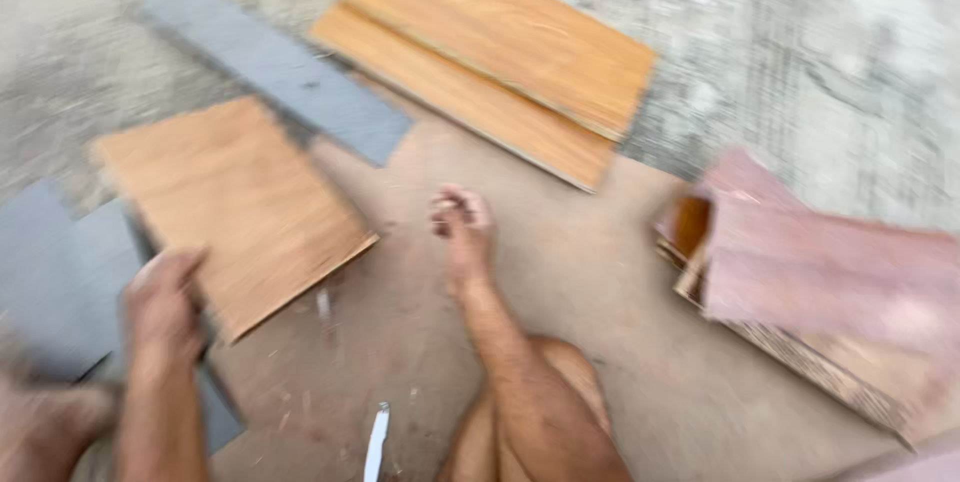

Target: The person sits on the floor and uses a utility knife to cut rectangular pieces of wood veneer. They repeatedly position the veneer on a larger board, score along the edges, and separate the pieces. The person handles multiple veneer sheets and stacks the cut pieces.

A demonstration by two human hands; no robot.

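Hands over scattered wood panels.
I see left hand (165,292) gripping orange panel (235,207); right hand (462,227) empty, fingers curled loosely.

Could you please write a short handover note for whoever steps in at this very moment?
Left hand: gripping the near edge of the orange wood-grain laminate panel, which lies over grey sheets.
Right hand: loosely curled, apart from any panel, above the brown board floor; the blur hides whether it holds something small.
Two stacked orange wood-grain planks lie ahead, a grey strip beside them, pinkish boards to the right.
Nothing looks joined yet.
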